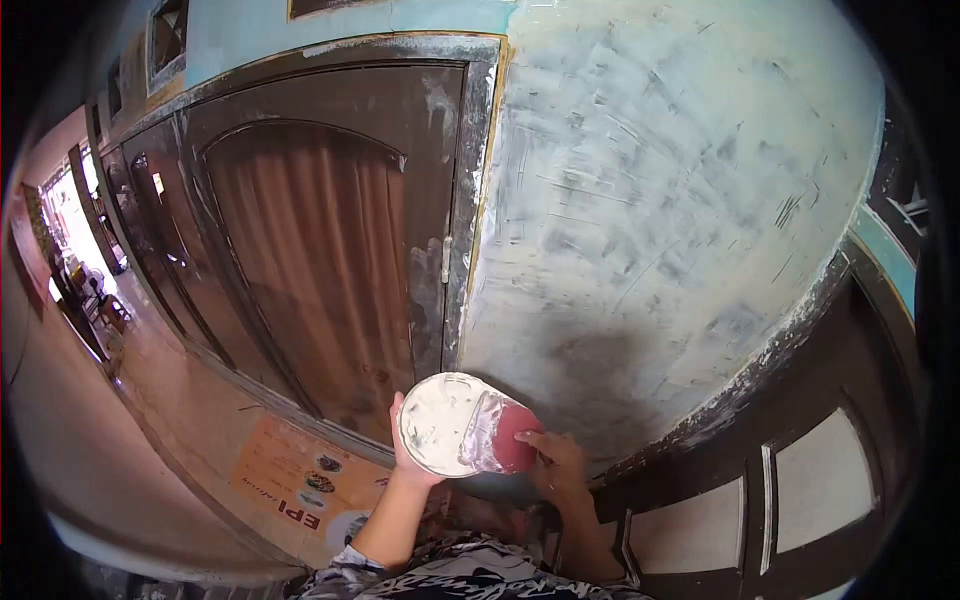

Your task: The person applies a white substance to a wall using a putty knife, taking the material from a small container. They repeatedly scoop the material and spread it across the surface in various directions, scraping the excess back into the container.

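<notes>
My left hand [412,462], half-curled, supported a white-smeared disc [435,418], fingers hidden beneath. My right hand [560,463] pinched a red scraper [513,440], edge obscured by paste [484,428].

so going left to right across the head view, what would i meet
bright opening → orange banner → left hand → white disc → red scraper → right hand → pale door panels
</notes>
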Action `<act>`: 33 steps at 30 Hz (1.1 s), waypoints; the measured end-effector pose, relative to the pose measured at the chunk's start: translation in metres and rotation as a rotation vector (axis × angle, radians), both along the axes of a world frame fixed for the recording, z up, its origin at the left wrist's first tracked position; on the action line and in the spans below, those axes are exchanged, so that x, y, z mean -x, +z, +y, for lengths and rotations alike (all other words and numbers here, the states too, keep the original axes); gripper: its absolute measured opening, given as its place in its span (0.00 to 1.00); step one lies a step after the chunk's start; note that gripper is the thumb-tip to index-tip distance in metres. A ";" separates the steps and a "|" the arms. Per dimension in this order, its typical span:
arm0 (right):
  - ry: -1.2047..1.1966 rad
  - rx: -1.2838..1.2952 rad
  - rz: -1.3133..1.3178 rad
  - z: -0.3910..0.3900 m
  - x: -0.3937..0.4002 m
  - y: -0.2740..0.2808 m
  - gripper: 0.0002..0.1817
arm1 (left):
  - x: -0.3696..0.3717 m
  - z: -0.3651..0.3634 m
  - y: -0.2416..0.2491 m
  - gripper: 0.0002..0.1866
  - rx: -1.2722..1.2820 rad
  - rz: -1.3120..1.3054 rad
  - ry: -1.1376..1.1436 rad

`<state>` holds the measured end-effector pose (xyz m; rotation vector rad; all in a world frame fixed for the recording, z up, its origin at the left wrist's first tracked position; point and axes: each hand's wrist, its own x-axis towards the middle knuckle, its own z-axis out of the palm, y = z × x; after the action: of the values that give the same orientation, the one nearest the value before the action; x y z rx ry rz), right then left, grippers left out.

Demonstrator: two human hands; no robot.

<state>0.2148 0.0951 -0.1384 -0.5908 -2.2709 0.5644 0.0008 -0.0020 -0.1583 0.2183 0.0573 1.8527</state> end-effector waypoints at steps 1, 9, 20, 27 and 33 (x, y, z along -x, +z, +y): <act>-0.003 0.002 -0.002 0.000 -0.001 -0.001 0.26 | -0.001 -0.001 0.001 0.44 0.002 -0.002 -0.003; 0.121 -0.455 0.087 0.007 -0.004 0.018 0.17 | -0.003 0.009 -0.008 0.44 -0.056 -0.030 -0.070; 0.141 -0.528 0.161 0.015 0.004 0.016 0.20 | -0.004 0.009 -0.015 0.43 -0.050 0.001 -0.093; 0.059 -0.285 0.198 0.027 0.019 0.004 0.26 | -0.003 0.005 -0.013 0.46 -0.082 0.061 -0.160; -0.018 0.028 0.075 0.039 0.029 -0.025 0.19 | 0.000 -0.004 0.002 0.48 -0.205 -0.039 -0.250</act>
<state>0.1854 0.1339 -0.1637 -0.5941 -2.1883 0.6006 0.0008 -0.0057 -0.1565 0.3169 -0.1800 1.6124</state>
